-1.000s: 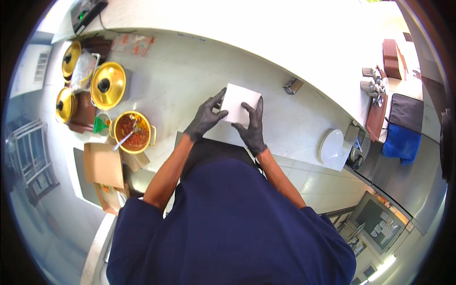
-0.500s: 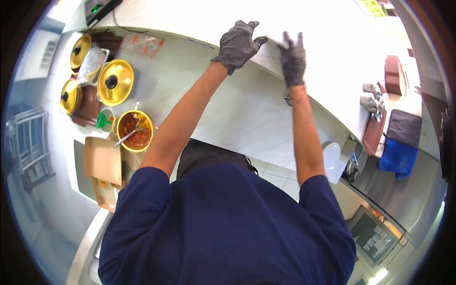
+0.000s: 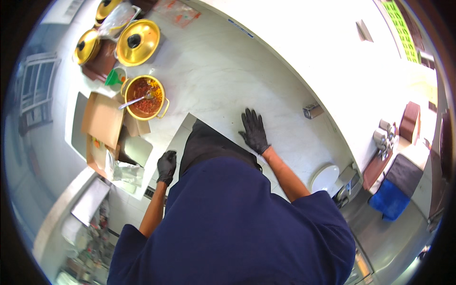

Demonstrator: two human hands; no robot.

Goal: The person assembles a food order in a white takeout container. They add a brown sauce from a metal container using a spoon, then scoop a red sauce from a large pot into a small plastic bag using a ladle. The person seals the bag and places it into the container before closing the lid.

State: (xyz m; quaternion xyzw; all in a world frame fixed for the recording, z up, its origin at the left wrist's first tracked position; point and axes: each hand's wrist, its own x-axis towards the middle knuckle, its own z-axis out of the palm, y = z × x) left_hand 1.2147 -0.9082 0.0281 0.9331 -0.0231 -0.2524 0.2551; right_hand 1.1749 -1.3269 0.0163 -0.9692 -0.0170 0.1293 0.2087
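Observation:
My right hand [image 3: 255,131], in a black glove, lies flat on the pale marbled counter [image 3: 209,80] near its front edge, fingers spread and nothing in them. Low at my left side hangs my left hand [image 3: 166,167], also black-gloved, its fingers curled into a loose fist with no object showing. To the left, a gold pot [image 3: 145,97] of red and yellow chopped food holds a spoon [image 3: 135,101]. Beside that pot an opened cardboard box [image 3: 102,118] contains some food and wrapping.
Gold lidded pots [image 3: 137,42] and a green funnel [image 3: 114,77] stand at the far left. A small metal box [image 3: 312,111] sits under the raised white shelf [image 3: 304,42]. On the right are a white plate [image 3: 325,177], metal cups [image 3: 380,135] and a blue cloth [image 3: 389,199].
Both hands have drawn back from the raised shelf. The right now rests on the lower counter, while the left has dropped to my side and curled. My view has turned and shifted.

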